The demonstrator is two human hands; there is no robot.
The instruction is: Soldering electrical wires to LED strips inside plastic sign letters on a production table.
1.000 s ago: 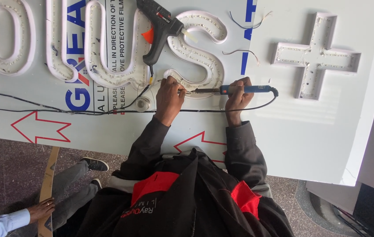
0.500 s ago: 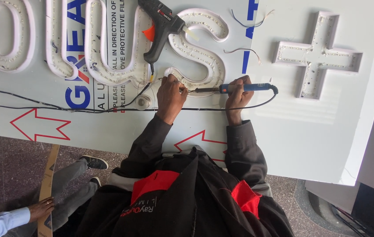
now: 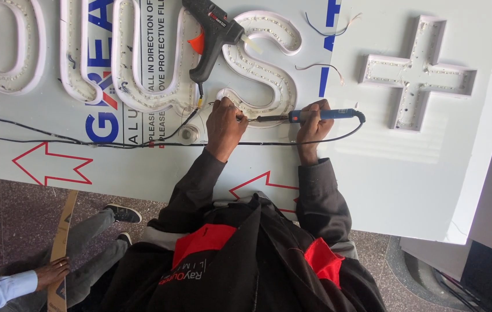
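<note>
A blue-handled soldering iron lies level across the white sign panel, its tip pointing at the lower curl of the S-shaped channel letter. The right hand is closed round its handle; the left hand, fingers pinched on something too small to tell, sits touching the tip's end. A black glue gun rests above, and black cables run beneath both wrists.

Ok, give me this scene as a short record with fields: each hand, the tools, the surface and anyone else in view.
left hand: left hand pinches fine wires at the lower end of the S-shaped channel letter
right hand: right hand grips the blue-handled soldering iron, tip pointing toward the left hand
other tool: black glue gun lying on the panel
surface: white sign panel with a plus-shaped letter
bystander: another person's hand, lower left
</note>
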